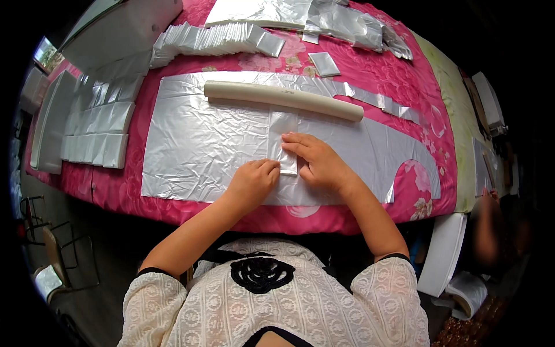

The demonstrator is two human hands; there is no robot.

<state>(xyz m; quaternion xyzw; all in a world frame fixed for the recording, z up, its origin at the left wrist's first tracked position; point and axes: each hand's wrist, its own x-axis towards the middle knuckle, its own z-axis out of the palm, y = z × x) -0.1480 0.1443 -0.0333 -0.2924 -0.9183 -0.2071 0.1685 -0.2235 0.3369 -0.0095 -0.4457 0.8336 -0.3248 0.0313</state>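
Note:
A small folded silver foil strip [282,128] lies upright on a large crinkled silver foil sheet [196,144] spread over the pink flowered tablecloth [370,69]. My left hand [252,182] presses on the strip's lower left corner with curled fingers. Flat on its lower right side, fingers pointing left, rests my right hand [315,162]. Just beyond the strip a long cream-coloured tube [283,99] lies across the sheet.
Rows of folded silver pieces [101,130] lie at the left, and another fanned stack [214,39] at the back. More foil sheets [300,14] are piled far back. A single folded piece [324,64] sits apart. Another person is blurred at right.

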